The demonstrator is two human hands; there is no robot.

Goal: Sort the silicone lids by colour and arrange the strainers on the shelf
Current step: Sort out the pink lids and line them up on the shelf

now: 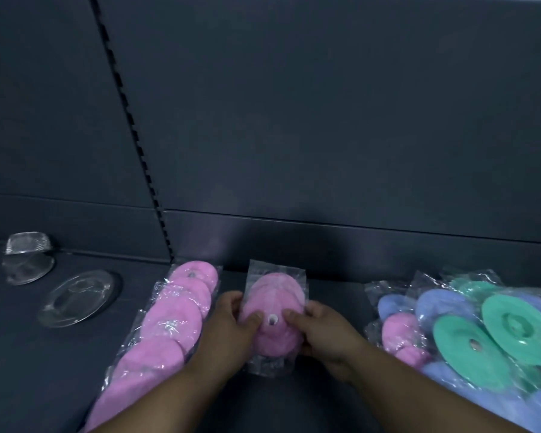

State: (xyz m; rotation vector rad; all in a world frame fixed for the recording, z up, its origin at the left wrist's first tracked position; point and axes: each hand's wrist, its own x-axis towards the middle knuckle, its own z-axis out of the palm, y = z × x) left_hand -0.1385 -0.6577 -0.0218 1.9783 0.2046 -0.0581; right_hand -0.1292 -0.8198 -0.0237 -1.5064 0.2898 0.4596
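Note:
A stack of pink silicone lids (274,303) in clear bags lies on the dark shelf (334,285) in the middle. My left hand (228,329) grips its left side, thumb on top. My right hand (322,329) grips its right side the same way. To the left, a row of bagged pink lids (172,317) runs from the back wall towards me. On the right sits a mixed pile of bagged lids: green ones (494,335), blue ones (434,304) and one pink lid (402,335).
Clear plastic items lie at the far left: a flat round dish (78,296) and a ribbed clear piece over another dish (27,257). A slotted upright (132,129) divides the dark back panel. The shelf's back wall rises just behind the lids.

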